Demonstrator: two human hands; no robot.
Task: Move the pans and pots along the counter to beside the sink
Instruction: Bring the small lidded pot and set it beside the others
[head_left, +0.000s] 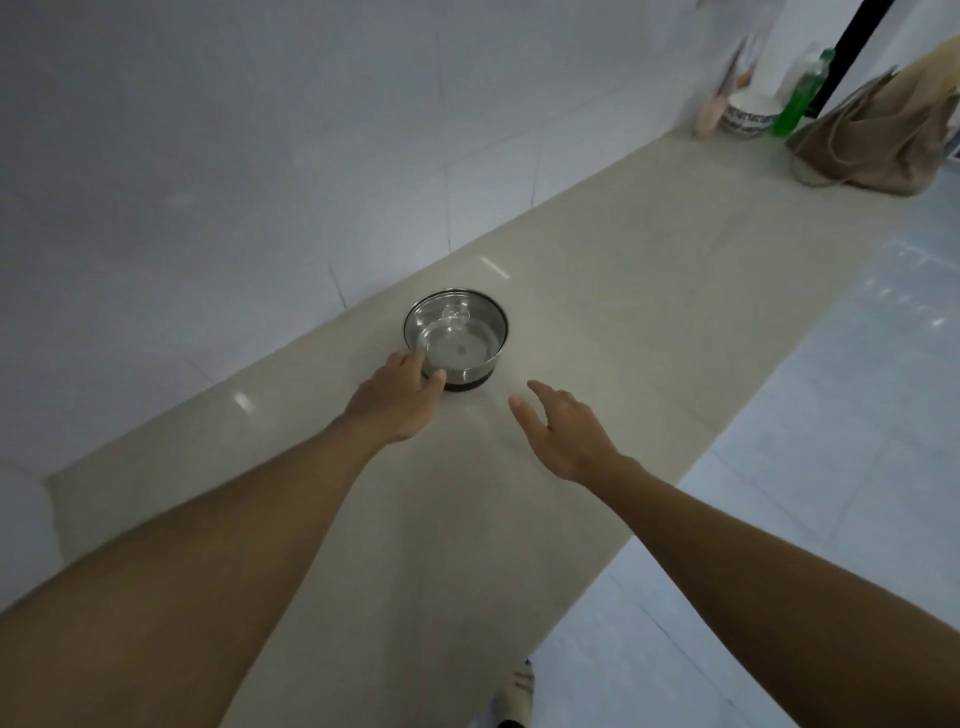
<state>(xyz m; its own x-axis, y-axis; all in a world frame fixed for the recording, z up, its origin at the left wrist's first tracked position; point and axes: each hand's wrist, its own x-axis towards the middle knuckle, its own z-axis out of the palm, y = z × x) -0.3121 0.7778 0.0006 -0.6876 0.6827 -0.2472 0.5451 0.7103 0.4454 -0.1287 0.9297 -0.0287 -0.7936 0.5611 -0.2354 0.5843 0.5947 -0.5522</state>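
A small steel pot (465, 345) with a glass lid and clear knob stands on the beige counter (649, 291), near the tiled wall. My left hand (397, 397) rests against the pot's near left side, with fingers and thumb touching its wall. My right hand (563, 428) hovers open over the counter, a short way to the right of the pot and apart from it. No sink is in view.
At the counter's far end stand a brown bag (872, 140), a green bottle (800, 98), a white bowl (748, 117) and a pinkish item (714, 111). The counter's front edge runs along my right, with pale floor tiles (831, 441) below. A foot in a sock (514, 696) shows below.
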